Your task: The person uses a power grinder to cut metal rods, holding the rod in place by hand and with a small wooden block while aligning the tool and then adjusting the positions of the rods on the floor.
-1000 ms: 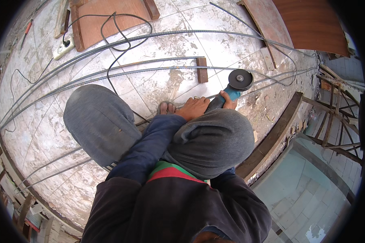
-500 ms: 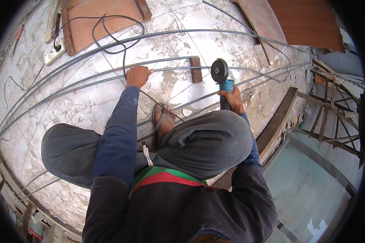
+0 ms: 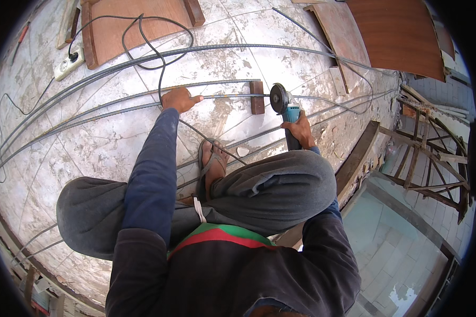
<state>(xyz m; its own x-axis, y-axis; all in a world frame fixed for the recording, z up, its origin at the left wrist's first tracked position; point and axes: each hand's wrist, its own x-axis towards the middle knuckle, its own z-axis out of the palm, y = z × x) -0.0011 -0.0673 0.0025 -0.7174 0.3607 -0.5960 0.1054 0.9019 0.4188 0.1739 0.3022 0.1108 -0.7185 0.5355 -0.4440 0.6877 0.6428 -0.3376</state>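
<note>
My right hand [image 3: 300, 130] is wrapped round the body of a teal and black angle grinder [image 3: 291, 113]. The grinder's dark disc [image 3: 277, 99] stands upright at the rebar, just right of a small brown wooden block [image 3: 257, 104]; whether it touches the bar I cannot tell. My left hand [image 3: 179, 100] is closed on a ribbed steel rebar [image 3: 225, 96] that runs across the block. A second rebar [image 3: 217, 83] lies parallel just beyond, its end by the block. The grinder's black cord passes close to my left hand.
Long bent rebars [image 3: 206, 48] arch across the worn tile floor [image 3: 227, 63]. A white power strip [image 3: 69, 65] with a plug and looped black cable [image 3: 191, 42] lies at far left, by a plywood panel [image 3: 137, 29]. My sandalled foot [image 3: 214, 166] is near the bars. Timber [image 3: 354, 158] stands at right.
The grinder has shifted slightly left, bringing its disc closer to the wooden block and the rebar. My left hand stays on the bar. The whole view has shifted a little.
</note>
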